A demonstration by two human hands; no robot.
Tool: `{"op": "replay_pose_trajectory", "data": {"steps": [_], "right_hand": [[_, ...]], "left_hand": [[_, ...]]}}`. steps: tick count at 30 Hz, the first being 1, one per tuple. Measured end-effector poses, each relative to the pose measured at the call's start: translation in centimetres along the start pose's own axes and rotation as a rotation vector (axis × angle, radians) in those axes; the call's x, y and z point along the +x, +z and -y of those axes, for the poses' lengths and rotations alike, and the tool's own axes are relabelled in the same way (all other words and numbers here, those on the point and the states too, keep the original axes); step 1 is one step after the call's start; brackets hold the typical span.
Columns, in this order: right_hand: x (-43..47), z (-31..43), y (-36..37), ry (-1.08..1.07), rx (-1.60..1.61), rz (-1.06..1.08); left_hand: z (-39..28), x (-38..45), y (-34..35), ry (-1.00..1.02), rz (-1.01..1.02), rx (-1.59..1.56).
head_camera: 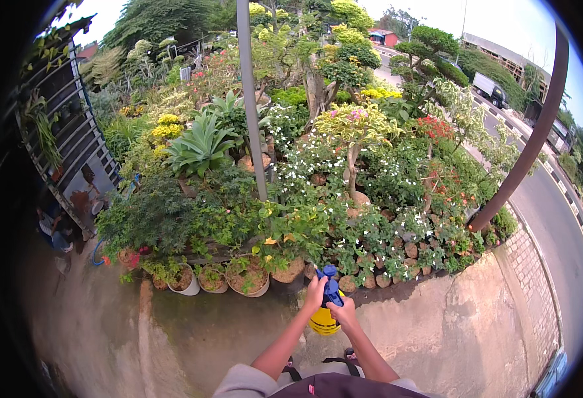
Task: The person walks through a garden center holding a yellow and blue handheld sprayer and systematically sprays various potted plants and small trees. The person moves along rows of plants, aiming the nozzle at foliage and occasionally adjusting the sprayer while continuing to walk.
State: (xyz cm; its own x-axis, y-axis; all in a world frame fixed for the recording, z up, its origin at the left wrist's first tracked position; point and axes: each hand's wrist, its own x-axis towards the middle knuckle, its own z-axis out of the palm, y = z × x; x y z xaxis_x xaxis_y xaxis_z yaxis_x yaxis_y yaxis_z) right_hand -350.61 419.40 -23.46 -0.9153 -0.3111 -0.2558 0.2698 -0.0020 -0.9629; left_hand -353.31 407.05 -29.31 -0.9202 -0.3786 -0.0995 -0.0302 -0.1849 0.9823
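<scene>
Both hands are on a hand pump sprayer with a yellow tank [325, 322] and a blue pump head [330, 284]. My left hand [315, 294] grips the blue head from its left side. Lower down on the right, my right hand [342, 312] has its fingers around the blue handle, near the top of the tank. The sprayer is held in front of my body, its blue top towards the plants. My fingers hide part of the head and handle. Just beyond it are white-flowering plants [366, 234] and a row of pots, including a white pot [190, 286].
A thin metal post [251, 99] rises among the plants, and a brown post [525, 144] leans at right. Concrete paving [420, 328] lies underfoot. A road [560, 239] with a truck [489, 88] runs along the right. At far left, a person [55, 231] is beside a slatted rack [80, 124].
</scene>
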Motion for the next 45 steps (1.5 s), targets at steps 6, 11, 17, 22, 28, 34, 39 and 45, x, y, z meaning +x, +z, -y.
{"op": "replay_pose_trajectory", "data": {"steps": [6, 11, 17, 22, 28, 34, 39, 45], "right_hand": [[0.6, 2.2, -7.2, -0.067, 0.039, 0.196], [0.4, 6.0, -14.2, -0.073, 0.037, 0.263], [0.1, 11.8, -22.8, -0.172, 0.033, 0.513], [1.2, 14.1, -25.6, -0.097, 0.269, 0.666], [5.6, 13.9, -25.8, 0.038, 0.189, 0.766], [11.3, 13.5, -22.5, 0.079, 0.126, 0.803], [18.9, 14.5, -17.6, 0.141, 0.208, 0.758], [28.8, 16.5, -9.7, 0.139, 0.099, 0.582]], "left_hand": [[-2.3, 0.2, 7.4, 0.182, -0.198, -0.111], [-3.4, 0.5, 15.1, 0.196, -0.305, -0.196], [-4.9, 1.5, 22.2, 0.33, -0.107, -0.264], [-10.4, 1.7, 25.8, 0.4, -0.061, -0.205], [-10.2, 4.0, 25.4, 0.321, -0.094, -0.315], [-9.0, 10.4, 22.6, 0.324, -0.056, -0.247], [-9.1, 18.6, 18.9, 0.291, -0.03, -0.269], [-10.7, 29.7, 13.1, 0.322, -0.077, -0.211]]}}
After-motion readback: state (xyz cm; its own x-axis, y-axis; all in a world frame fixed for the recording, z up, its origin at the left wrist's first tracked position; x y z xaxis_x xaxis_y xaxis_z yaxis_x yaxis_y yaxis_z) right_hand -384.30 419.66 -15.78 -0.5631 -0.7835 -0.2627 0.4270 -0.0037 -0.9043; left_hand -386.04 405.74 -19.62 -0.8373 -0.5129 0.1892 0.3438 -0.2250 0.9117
